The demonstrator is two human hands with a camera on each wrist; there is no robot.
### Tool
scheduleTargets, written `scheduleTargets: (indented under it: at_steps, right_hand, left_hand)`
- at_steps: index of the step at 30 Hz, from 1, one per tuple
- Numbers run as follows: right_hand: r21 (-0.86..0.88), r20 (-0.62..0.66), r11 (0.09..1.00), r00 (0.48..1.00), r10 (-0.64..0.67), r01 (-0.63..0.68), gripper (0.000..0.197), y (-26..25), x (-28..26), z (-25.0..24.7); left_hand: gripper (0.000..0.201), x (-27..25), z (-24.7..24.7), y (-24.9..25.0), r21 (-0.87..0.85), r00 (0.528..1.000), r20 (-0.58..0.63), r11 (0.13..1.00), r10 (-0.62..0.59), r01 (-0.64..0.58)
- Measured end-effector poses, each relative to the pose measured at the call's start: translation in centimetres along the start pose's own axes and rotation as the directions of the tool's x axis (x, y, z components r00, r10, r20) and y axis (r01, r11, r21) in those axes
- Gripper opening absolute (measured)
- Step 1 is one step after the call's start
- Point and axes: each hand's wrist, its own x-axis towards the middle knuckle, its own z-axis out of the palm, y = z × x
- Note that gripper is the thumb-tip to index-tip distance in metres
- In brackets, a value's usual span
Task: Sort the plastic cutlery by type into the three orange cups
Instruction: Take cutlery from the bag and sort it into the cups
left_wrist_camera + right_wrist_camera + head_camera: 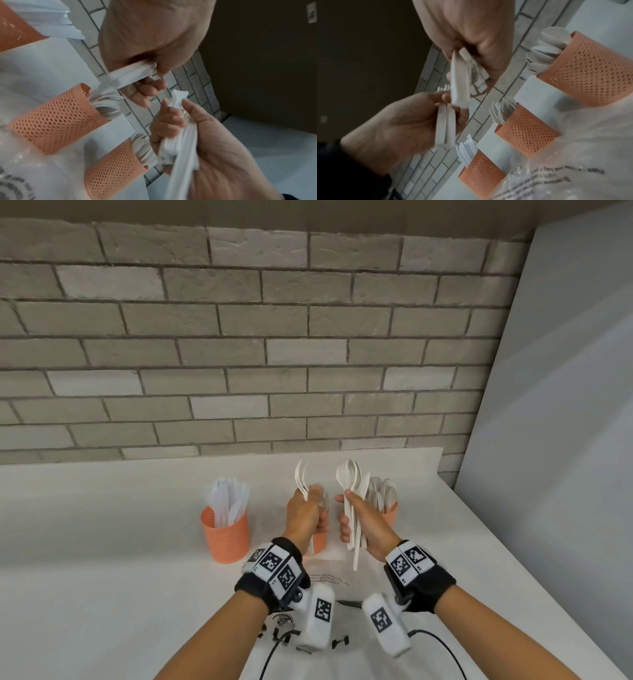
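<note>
Three orange mesh cups stand in a row on the white counter. The left cup (pixel 226 537) holds white knives. The middle cup (pixel 320 541) is mostly hidden behind my left hand (pixel 308 510); it holds forks (pixel 503 112). The right cup (pixel 390 515) holds spoons (pixel 382 493). My left hand grips a few white forks (pixel 301 477) by their handles, tines up, above the middle cup. My right hand (pixel 358 520) grips a bundle of mixed cutlery (pixel 352 484) upright, just right of the left hand. The two hands are close together but apart.
A clear plastic bag (pixel 329 577) with printed text lies on the counter (pixel 102 542) under my wrists. Black cables (pixel 274 645) run near the front edge. A brick wall (pixel 239 354) stands close behind the cups, and a plain panel (pixel 565 405) closes the right side.
</note>
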Motion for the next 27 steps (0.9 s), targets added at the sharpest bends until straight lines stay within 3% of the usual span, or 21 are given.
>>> scheduleTargets:
  at_steps: [5, 9, 18, 24, 27]
  right_hand:
    - [-0.287, -0.038, 0.933, 0.971, -0.237, 0.216, 0.017, 1.0, -0.1, 0.3]
    - [-0.335, 0.007, 0.898, 0.954, -0.299, 0.284, 0.024, 1.5, -0.3, 0.7]
    - [-0.296, 0.04, 0.915, 0.961, -0.273, 0.273, 0.03, 1.5, -0.3, 0.3]
    - [-0.261, 0.036, 0.946, 0.981, -0.19, 0.192, 0.014, 1.5, -0.7, 0.0]
    - [-0.338, -0.005, 0.916, 0.973, -0.231, 0.216, 0.016, 1.9, -0.4, -0.4]
  left_hand:
    - [0.028, -0.3, 0.8, -0.3, -0.02, 0.999, 0.051, 1.0, 0.001, 0.0]
    - [0.019, -0.8, 1.6, -0.3, -0.055, 0.996, 0.017, 0.995, 0.087, -0.086]
    - [0.02, -0.3, 1.9, -0.7, -0.063, 0.994, -0.01, 0.992, 0.11, -0.11]
    - [0.025, 0.6, 1.3, 0.6, -0.045, 0.964, -0.173, 0.976, 0.204, -0.214]
    - [0.03, 1.1, 0.7, 1.4, -0.06, 0.947, -0.235, 0.969, 0.218, -0.238]
